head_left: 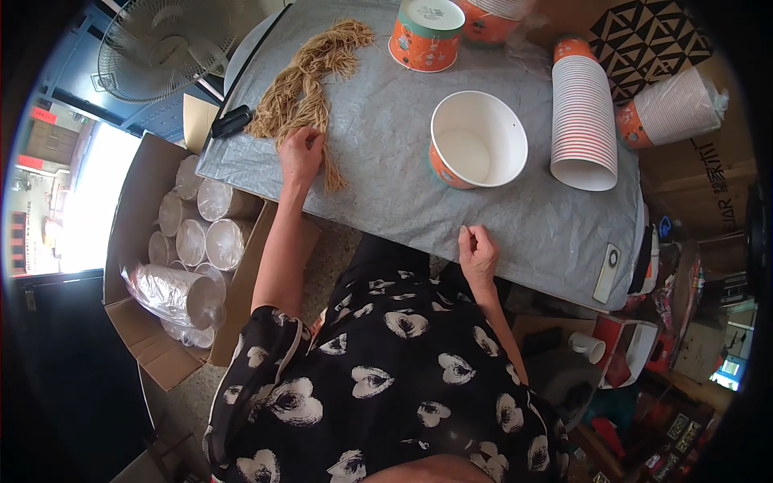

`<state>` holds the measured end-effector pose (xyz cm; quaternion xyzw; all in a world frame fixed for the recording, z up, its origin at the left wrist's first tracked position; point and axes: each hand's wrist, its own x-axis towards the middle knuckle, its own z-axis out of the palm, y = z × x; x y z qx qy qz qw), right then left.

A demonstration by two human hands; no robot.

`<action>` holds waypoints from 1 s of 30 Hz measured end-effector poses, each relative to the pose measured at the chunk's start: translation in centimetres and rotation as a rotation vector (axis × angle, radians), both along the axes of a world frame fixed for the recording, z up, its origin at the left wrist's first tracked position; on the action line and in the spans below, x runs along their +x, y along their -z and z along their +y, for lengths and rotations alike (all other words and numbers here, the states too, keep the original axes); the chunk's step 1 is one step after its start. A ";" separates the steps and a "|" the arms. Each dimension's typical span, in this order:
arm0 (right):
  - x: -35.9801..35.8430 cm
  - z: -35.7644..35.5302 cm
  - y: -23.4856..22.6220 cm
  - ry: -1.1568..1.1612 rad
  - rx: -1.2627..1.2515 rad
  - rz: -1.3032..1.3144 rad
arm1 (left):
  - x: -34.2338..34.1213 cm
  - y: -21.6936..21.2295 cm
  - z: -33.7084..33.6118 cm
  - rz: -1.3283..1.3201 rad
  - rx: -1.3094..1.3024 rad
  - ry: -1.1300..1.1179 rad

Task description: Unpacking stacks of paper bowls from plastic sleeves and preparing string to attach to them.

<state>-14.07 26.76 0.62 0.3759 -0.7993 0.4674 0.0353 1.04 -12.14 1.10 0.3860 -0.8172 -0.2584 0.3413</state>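
Note:
A bundle of tan twisted cords (294, 92) lies loosely along the left side of the table. My left hand (299, 154) rests at its near end, fingers closed in a pinch on the strands. At the table's front edge, my right hand (479, 253) is closed, fingers curled in, and nothing shows sticking out of it. Above that hand stands a large paper bucket (451, 165), white inside with an orange printed outside, its mouth tilted toward me. Farther back an upturned orange bucket (424, 48) shows its white base.
A long stack of nested paper buckets (584, 121) lies at the right, beside a wrapped stack (676, 109). A black object (232, 121) sits by the cords. An open carton (165, 354) of wrapped cups is left of the table. A whitish rectangular object (606, 274) lies near the right corner.

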 end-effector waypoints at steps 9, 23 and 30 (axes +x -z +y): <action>-0.2 0.1 -0.2 -0.005 -0.014 0.016 | 1.8 -3.4 1.8 0.292 0.408 -0.015; 1.3 -0.9 -3.2 -0.190 0.017 -0.814 | 2.8 -3.5 10.4 0.504 1.307 0.251; 2.2 -4.5 -4.9 -0.297 -0.105 -0.958 | 0.7 -4.3 17.9 0.394 1.507 0.422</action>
